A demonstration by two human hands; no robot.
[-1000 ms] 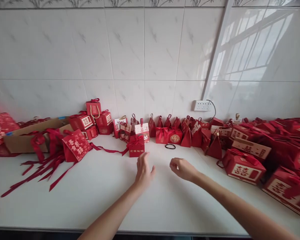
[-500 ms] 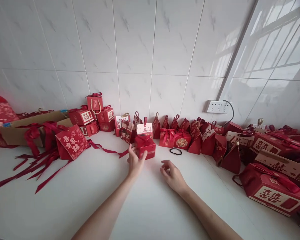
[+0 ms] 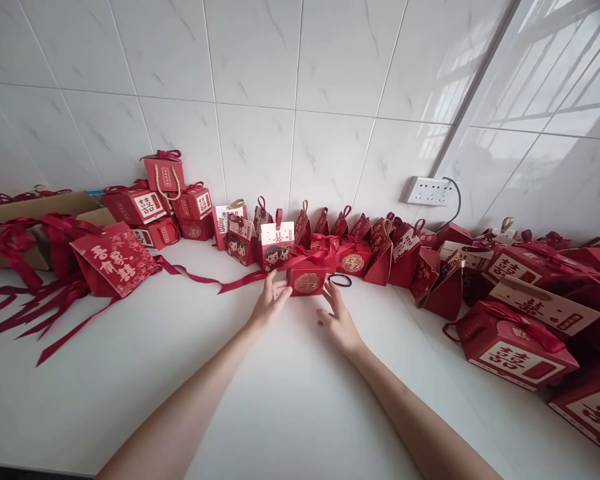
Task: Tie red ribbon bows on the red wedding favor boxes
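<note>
Glossy white counter (image 3: 280,413): square red cardboard box (image 3: 307,281), lid hidden under satin bow (image 3: 321,249); left hand (image 3: 270,301) touches at nine o'clock, right hand (image 3: 337,321) nears at four, both spread.

Cardboard box (image 3: 30,207): cut off by the left edge, its front covered by ribbons (image 3: 40,293).
Corner box (image 3: 593,407): runs off the right and bottom edges.
Small red box (image 3: 307,279): its left side is hidden behind the left hand (image 3: 269,301); gripping or just touching cannot be told.
Black loop (image 3: 340,281): contact with the right hand (image 3: 337,320) is unclear.
Printed labels: too small to read.
Forearms: cut off at the bottom edge.
</note>
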